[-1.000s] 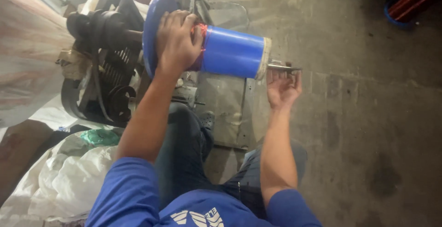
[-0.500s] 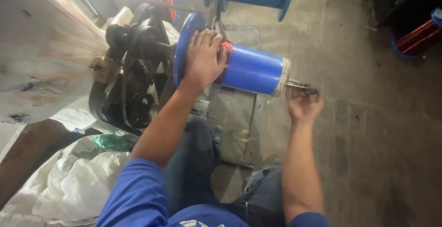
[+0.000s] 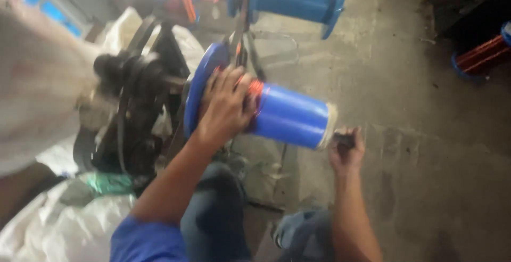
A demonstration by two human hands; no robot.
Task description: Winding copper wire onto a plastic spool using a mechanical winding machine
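Mostly blurred, left hand [image 3: 226, 105] gripping blue spool [image 3: 290, 115], right hand [image 3: 346, 147] pinching dark indistinct part at its end.

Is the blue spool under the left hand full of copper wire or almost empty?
Almost empty. The blue spool shows bare blue core; only a narrow copper band lies beside the left hand.

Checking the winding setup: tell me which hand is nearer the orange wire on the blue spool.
Left. The left hand lies on the blue spool against the orange wire; the right hand is past the spool's far end.
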